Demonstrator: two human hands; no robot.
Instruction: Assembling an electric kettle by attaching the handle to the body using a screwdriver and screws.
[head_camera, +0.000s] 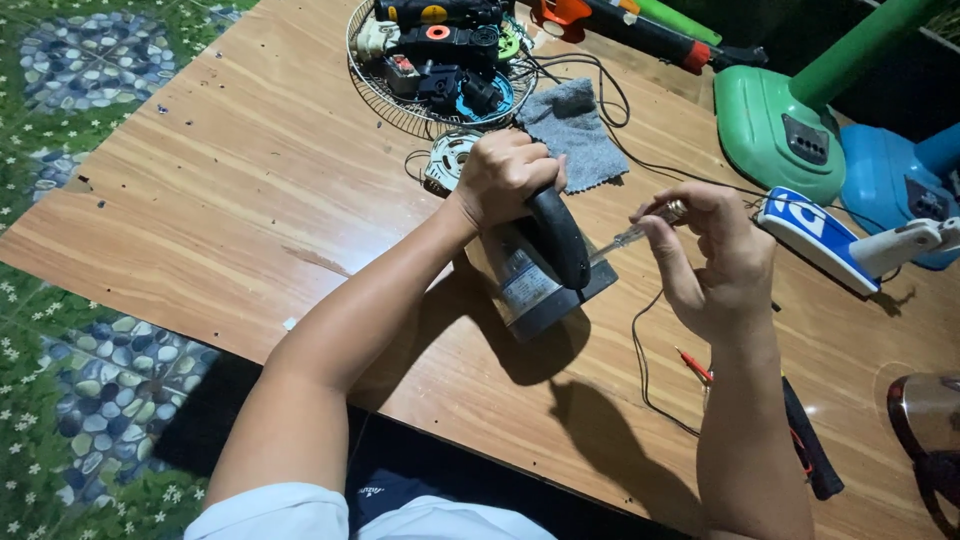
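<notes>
Left hand (505, 175) is clenched around the black handle of the clothes iron (540, 270), holding it tipped up on the wooden table (230, 190) so its underside faces the other hand. Right hand (715, 260) pinches a clear-handled screwdriver (635, 235), tip aimed at the rear of the iron, just beside the left fist. Main risk: the tip slips off the screw — looks like a screw there, but the spot is too small to be sure — and jabs the left fingers, since they sit right behind the work. The iron balances on an edge, so a hard push could twist it out of the grip. Thin black wire (640, 350) lies loose under the right wrist, next to the red probe (693, 365) — easy to snag and drag.
</notes>
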